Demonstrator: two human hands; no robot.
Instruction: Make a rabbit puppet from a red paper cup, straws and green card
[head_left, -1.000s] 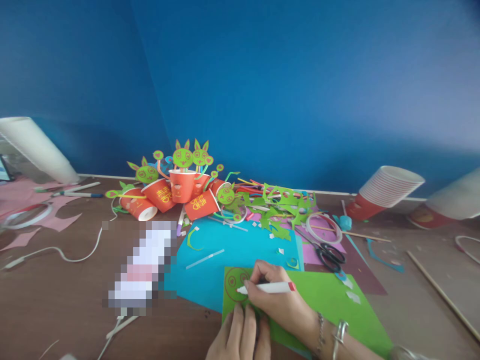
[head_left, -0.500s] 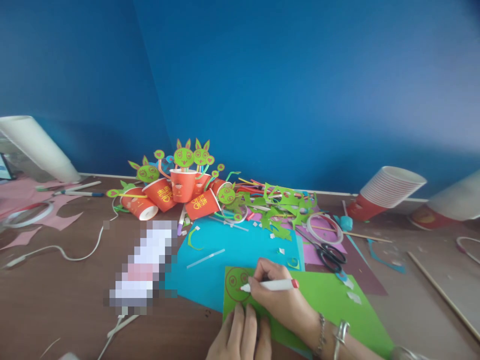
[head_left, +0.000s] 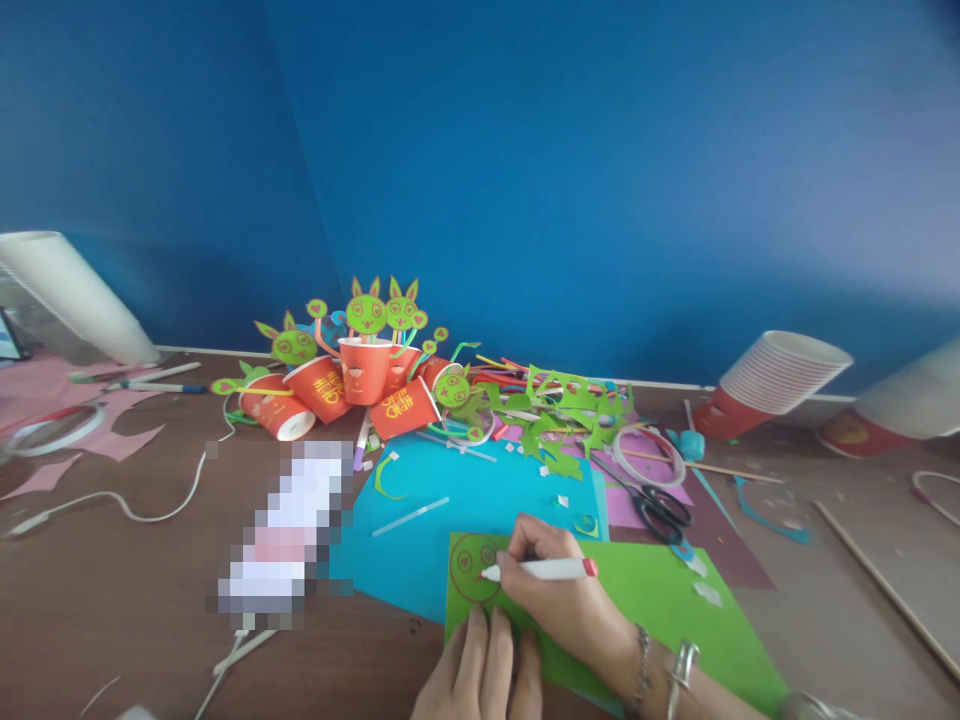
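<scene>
In my right hand (head_left: 559,580) is a white marker (head_left: 551,570) with a red end, pinched between thumb and fingers. Its tip meets a round face (head_left: 474,578) drawn in red on the green paper (head_left: 675,620). The face has a circle outline and two eyes with hearts in them. Below the drawing, my left hand (head_left: 484,670) lies with fingers stretched out on the paper's lower left edge. Beneath the green sheet, a blue sheet (head_left: 487,500) bears small paper scraps and a clear strip.
Red paper cups (head_left: 365,372) with green animal faces stand and lie at the back. Scissors (head_left: 660,510), a tape roll (head_left: 649,457) and green offcuts (head_left: 577,395) lie behind the paper. Stacked cups (head_left: 780,380) lean at right. A blurred-out device (head_left: 289,530) with a cable lies left.
Both hands stay almost in place. The marker tip stays at the face's lower right, with barely visible movement.
</scene>
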